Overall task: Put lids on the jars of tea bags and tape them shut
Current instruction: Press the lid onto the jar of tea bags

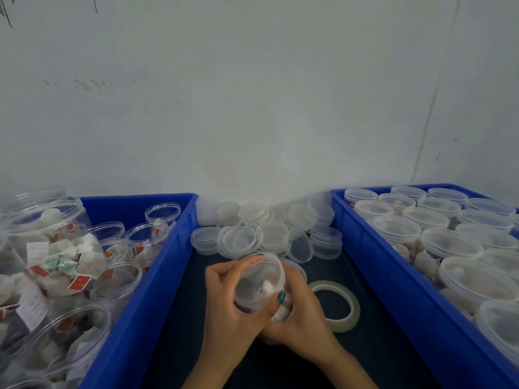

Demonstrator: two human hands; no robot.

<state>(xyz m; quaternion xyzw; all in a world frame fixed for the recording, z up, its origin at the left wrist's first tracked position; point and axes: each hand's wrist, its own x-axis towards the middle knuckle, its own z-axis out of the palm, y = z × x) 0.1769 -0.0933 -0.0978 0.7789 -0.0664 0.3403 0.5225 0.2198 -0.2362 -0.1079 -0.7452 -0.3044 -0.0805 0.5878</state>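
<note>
Two hands meet on one small clear jar (259, 284), low and central at six o'clock on the dark table top (373, 346). It is tipped so that its mouth faces up and towards me. A lid (262, 263) seems to sit on that mouth, though I cannot tell from here whether it is fully seated. The left hand (224, 301) curls round the jar's nine o'clock side, with its fingertips hooked over the lid's rim. The right hand (306, 315) cups it from four o'clock, its thumb, nail painted, laid against the wall. Its other fingers are behind the jar, so I cannot say how they lie. The jar looks light to me: thin, stiff plastic with a few soft tea bags inside. It is probably smooth enough to slip and may flex if squeezed hard. The wall below the lid looks the best place to hold, which keeps the seam bare for taping. A roll of tape (338, 306) lies flat just beside the right hand at three o'clock, with nothing between them. Loose lids (269, 230) are heaped at twelve o'clock, near enough to knock. The left crate (168, 248) at nine o'clock holds open jars (56, 248) of tea bags. The right crate (362, 256) at three o'clock is packed with lidded jars (449, 245). Both crate walls hem in the working strip.
</note>
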